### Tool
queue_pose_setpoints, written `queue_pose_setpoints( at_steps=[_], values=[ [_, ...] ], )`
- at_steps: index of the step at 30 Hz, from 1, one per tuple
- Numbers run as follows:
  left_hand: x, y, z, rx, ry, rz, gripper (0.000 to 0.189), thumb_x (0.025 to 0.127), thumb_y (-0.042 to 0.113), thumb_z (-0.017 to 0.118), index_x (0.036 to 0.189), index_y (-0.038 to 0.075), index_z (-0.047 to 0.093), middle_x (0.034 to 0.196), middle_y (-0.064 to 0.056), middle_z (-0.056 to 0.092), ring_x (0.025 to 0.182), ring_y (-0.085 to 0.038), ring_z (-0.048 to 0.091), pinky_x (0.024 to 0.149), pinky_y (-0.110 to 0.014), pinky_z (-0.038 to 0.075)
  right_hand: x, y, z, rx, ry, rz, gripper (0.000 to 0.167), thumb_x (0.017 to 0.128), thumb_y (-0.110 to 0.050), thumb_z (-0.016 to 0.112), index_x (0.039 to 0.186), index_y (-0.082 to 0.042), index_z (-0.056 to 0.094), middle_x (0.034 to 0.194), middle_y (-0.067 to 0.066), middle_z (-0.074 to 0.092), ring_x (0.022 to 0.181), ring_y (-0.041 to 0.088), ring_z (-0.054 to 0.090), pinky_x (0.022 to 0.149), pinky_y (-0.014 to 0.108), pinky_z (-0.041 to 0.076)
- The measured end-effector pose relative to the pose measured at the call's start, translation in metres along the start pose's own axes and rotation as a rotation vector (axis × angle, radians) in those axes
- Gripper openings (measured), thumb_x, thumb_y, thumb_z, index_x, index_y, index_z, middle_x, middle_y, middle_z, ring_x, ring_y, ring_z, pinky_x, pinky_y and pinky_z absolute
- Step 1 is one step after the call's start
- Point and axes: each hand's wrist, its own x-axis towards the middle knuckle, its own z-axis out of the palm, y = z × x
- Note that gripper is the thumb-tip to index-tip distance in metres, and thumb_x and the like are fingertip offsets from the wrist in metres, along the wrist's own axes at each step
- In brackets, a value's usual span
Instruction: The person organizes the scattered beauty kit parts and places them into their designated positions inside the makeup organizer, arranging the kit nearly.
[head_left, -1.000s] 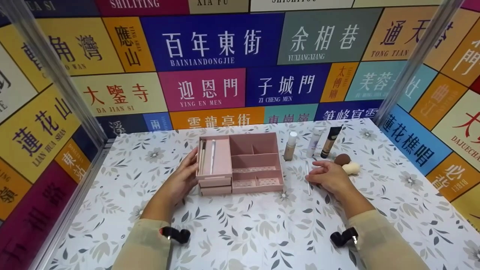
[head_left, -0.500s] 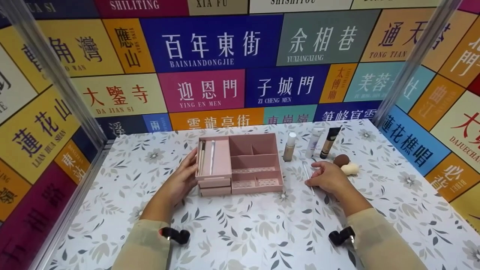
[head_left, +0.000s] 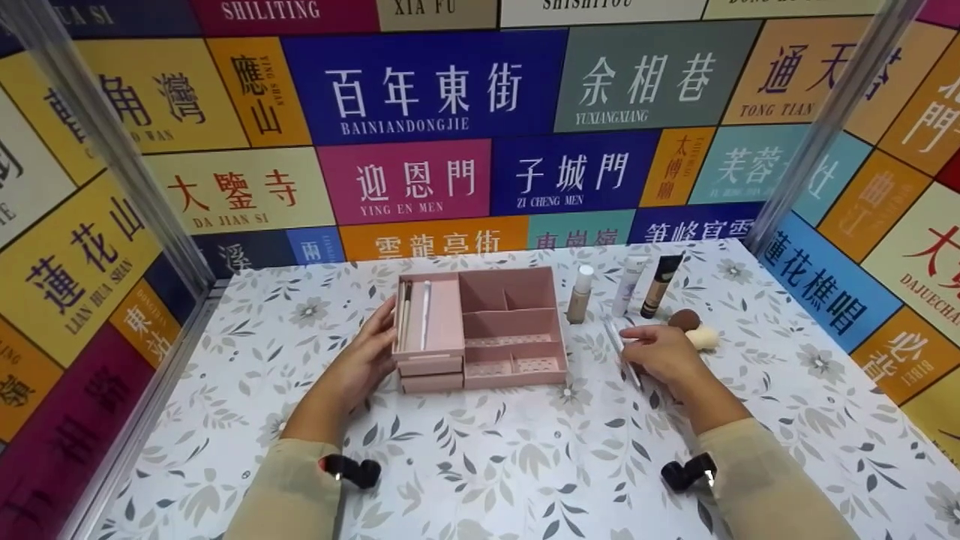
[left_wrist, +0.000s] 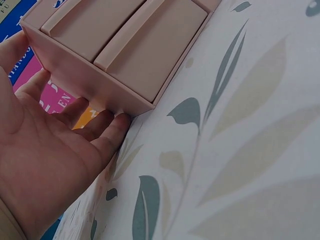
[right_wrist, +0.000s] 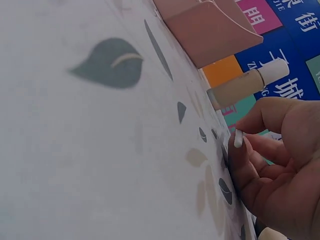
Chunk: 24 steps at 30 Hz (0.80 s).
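My right hand (head_left: 660,354) pinches a thin white stick (head_left: 614,334), like a slim cosmetic pencil or brush, close over the table right of the organizer. In the right wrist view its blunt white end (right_wrist: 239,138) pokes out between thumb and forefinger. The left hand (head_left: 365,351) rests its fingertips along the left side of a pink makeup organizer (head_left: 517,377); the left wrist view has those fingers extended against the organizer's side wall (left_wrist: 70,75). Two thin makeup brushes (head_left: 405,315) and a white stick (head_left: 426,315) lie in the organizer's left top tray.
Behind the right hand stand a foundation bottle with a white cap (head_left: 580,296), a white tube (head_left: 627,286) and a black-capped beige tube (head_left: 661,286). A brown sponge (head_left: 684,320) and a cream sponge (head_left: 703,337) lie beside that hand. Sign-covered panels (head_left: 420,82) border the table.
The white stick has swung, its near end now further right, and the right fingers have closed more tightly around it. The left hand and organizer stay in place.
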Motion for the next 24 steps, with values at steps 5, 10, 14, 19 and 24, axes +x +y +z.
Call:
queue_pose_setpoints(
  at_steps=[5,10,14,19,24],
  values=[
    [0.000,0.000,0.000,-0.005,0.014,-0.005,0.067,0.112,0.025,0.052,0.171,0.037,0.023,0.181,-0.002,0.016,0.163,-0.033,0.031,0.130,-0.051,0.032,-0.005,-0.007,-0.005,0.220,-0.069,0.051,0.059,0.094,-0.013,0.067,0.152,-0.007,0.059,0.082,-0.006,0.065,0.073,0.010,0.059,0.066,0.025,0.052],
    [-0.001,0.000,0.000,-0.011,0.016,-0.012,0.066,0.112,0.025,0.052,0.171,0.038,0.024,0.181,-0.002,0.016,0.163,-0.033,0.031,0.132,-0.053,0.029,-0.011,-0.016,-0.003,0.485,-0.191,0.038,0.062,0.100,-0.003,0.060,0.159,0.004,0.043,0.085,-0.004,0.065,0.071,0.011,0.063,0.066,0.022,0.054],
    [-0.001,-0.001,0.000,-0.008,0.009,-0.016,0.067,0.112,0.027,0.053,0.171,0.039,0.023,0.181,-0.002,0.014,0.164,-0.033,0.030,0.132,-0.053,0.028,-0.015,-0.021,0.000,0.612,-0.230,0.012,0.065,0.101,0.004,0.064,0.160,0.011,0.036,0.106,0.003,0.066,0.086,0.012,0.068,0.078,0.023,0.062],
    [-0.001,0.000,0.000,-0.001,0.003,-0.014,0.067,0.112,0.028,0.053,0.171,0.040,0.024,0.181,-0.002,0.014,0.164,-0.032,0.030,0.133,-0.052,0.028,-0.017,-0.023,-0.002,0.645,-0.250,-0.007,0.067,0.101,0.009,0.062,0.160,0.014,0.031,0.112,0.007,0.070,0.094,0.013,0.072,0.083,0.022,0.063],
    [-0.002,0.000,0.000,0.010,-0.001,-0.008,0.066,0.112,0.028,0.052,0.170,0.041,0.024,0.181,-0.002,0.014,0.164,-0.033,0.030,0.133,-0.053,0.027,-0.016,-0.022,-0.007,0.633,-0.287,-0.008,0.067,0.102,0.010,0.055,0.162,0.014,0.025,0.103,0.005,0.068,0.088,0.014,0.072,0.084,0.025,0.063]
  ],
)
